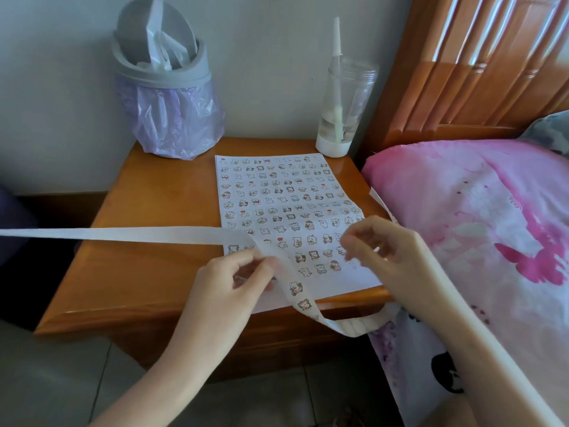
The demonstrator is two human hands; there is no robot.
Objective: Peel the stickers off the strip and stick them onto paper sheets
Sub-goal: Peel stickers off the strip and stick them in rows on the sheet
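Where our left grip (235, 282) curls over the near corner of the paper sheet (277, 192), its thumb and fingertips are pressed together on the strip (123, 235), pinching it right at its bend. Our right grip (380, 245) hangs just above the sheet's near right part with its fingers curled inward. Its fingertips are blurred, so we cannot tell whether they hold anything.

From the pinch, the strip's bare white backing runs flat and taut to the left, out past the worktop (160, 211). Its other length drops toward us over the sheet's near edge, carrying small cartoon stickers (295, 288). It then sags off the worktop's front edge and loops right toward the bed.

The sheet is white and rectangular, lying flat and covered with rows of the same tiny figures. Under it, the worktop is glossy orange-brown wood with a rounded lip.

At the back left stands a grey plastic bin (166, 72) with a tilted swing lid and a crinkled lilac liner (175, 121). A clear bottle (341, 106) with a white base stands at the back right. Behind is a pale plain wall (61, 87). To the right are a slatted wooden headboard (477, 72) and a soft pink printed bedcover (462, 211). Grey floor tiles (46, 380) lie below.
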